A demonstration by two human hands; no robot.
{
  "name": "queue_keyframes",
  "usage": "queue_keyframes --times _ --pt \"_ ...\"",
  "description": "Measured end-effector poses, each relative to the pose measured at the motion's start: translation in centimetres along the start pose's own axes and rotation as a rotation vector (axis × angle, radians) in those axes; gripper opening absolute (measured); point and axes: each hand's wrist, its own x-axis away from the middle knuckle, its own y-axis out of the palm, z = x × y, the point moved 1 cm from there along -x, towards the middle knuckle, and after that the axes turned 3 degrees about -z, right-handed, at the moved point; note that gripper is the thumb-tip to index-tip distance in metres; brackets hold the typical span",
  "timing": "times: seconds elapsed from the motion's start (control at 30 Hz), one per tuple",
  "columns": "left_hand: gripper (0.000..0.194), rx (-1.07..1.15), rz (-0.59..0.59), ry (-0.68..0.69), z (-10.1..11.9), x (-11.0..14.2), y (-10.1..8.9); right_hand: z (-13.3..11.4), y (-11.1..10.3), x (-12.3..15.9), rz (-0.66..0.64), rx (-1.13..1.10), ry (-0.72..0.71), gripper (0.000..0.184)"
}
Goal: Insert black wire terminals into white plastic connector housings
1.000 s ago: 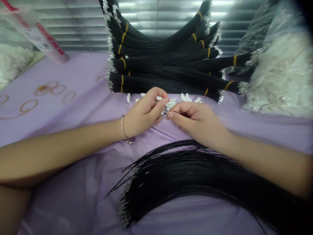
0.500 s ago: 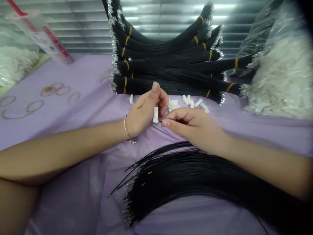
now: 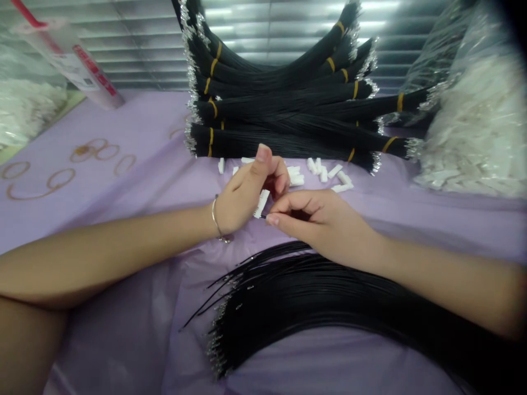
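A worker's two bare hands meet above a purple-covered table [image 3: 135,323], joined over a white connector housing [image 3: 262,203]. The left hand [image 3: 242,197], a silvery bracelet [image 3: 214,216] at its wrist, holds the housing in curled fingers, the thumb raised clear; exactly where the fingers press is hidden. The right hand [image 3: 327,222] pinches a black wire [image 3: 263,216] between thumb and forefinger at the housing's lower end; whether the tip is seated cannot be told. Loose black wires [image 3: 313,302] with metal-tipped ends fan out across the table's near side, beneath the right forearm. Spare white housings [image 3: 323,173] lie scattered just beyond the hands. Yellow-banded wire bundles [image 3: 272,109] are piled toward the far edge, before slatted blinds [image 3: 135,49], flanked by a clear bag [image 3: 473,137] of white pieces and a straw-topped cup [image 3: 78,66].
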Motion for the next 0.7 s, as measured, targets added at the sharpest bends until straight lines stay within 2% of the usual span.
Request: queue_keyframes --times 0.33,0.43,0.7 --pt "0.062 -0.257 0.004 0.062 0.55 0.58 0.13 -0.02 0.05 -0.07 -0.001 -0.018 -0.009 0.015" --pt "0.060 -0.271 0.015 0.095 0.51 0.69 0.30 -0.02 0.07 -0.08 -0.007 -0.008 -0.009 0.015" --pt "0.058 -0.262 0.040 0.072 0.51 0.68 0.35 0.13 -0.16 -0.12 -0.014 -0.006 -0.004 0.016"
